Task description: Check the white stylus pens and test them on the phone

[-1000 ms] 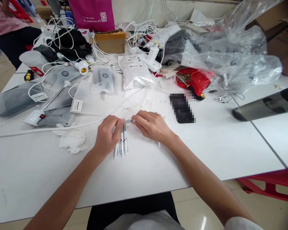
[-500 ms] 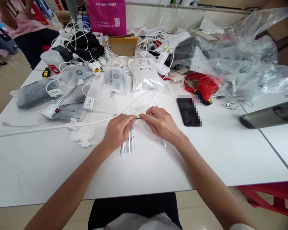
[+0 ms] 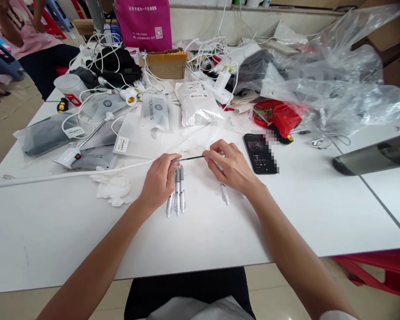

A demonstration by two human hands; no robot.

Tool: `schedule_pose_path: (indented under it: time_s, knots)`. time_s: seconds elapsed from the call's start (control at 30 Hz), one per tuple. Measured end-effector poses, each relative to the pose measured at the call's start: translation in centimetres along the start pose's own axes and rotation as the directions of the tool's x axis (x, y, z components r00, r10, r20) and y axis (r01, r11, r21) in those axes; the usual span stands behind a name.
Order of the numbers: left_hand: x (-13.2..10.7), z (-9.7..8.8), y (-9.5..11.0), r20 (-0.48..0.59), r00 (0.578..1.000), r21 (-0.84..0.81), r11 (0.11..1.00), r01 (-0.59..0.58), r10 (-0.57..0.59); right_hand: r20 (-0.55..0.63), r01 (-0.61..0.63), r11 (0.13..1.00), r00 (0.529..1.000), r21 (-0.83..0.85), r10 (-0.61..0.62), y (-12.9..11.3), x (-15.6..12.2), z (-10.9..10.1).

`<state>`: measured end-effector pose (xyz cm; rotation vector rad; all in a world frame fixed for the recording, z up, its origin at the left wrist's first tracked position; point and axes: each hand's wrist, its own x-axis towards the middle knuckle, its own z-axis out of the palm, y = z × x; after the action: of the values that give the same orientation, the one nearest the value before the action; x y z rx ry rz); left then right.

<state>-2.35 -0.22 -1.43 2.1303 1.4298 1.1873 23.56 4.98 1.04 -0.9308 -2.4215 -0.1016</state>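
Observation:
A thin dark pen refill (image 3: pixel 192 158) stretches level between my hands over the white table. My left hand (image 3: pixel 160 178) pinches its left end between thumb and fingers. Its right end sits in the closed fingers of my right hand (image 3: pixel 230 165), where a clear piece also shows, partly hidden. Several white pens with grey grips (image 3: pixel 178 191) lie side by side just below my left hand. Beneath the right hand lies a clear and white pen part (image 3: pixel 224 194), its upper end covered.
A black phone (image 3: pixel 260 153) lies to the right, beyond it a dark bottle (image 3: pixel 373 155). Crumpled tissue (image 3: pixel 111 186) and a white cable (image 3: pixel 70 177) are at left. Packaged pouches (image 3: pixel 156 111), a red bag (image 3: pixel 280 116) and tangled cords fill the back. A person sits at far left.
My hands have moved apart, so a longer stretch of the refill shows between them. The pens below my left hand are more exposed.

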Motion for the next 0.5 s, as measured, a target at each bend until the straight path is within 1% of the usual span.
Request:
schedule_pose_path:
  time_s: [0.17, 0.33, 0.5]
  knots:
    - [0.05, -0.21, 0.18, -0.027, 1.000, -0.013, 1.000, 0.006, -0.007, -0.033, -0.002, 1.000, 0.999, -0.004, 0.002, 0.20, -0.03, -0.09]
    - [0.17, -0.42, 0.55, -0.035, 0.999, -0.016, 1.000, -0.011, 0.010, -0.041, 0.007, 1.000, 0.999, -0.001, -0.007, 0.22, -0.05, -0.06]
    - [0.40, -0.15, 0.46, -0.040, 0.993, 0.031, 0.993, -0.112, 0.113, -0.022, 0.046, 0.999, 0.999, -0.003, -0.046, -0.37, 0.07, 0.18]
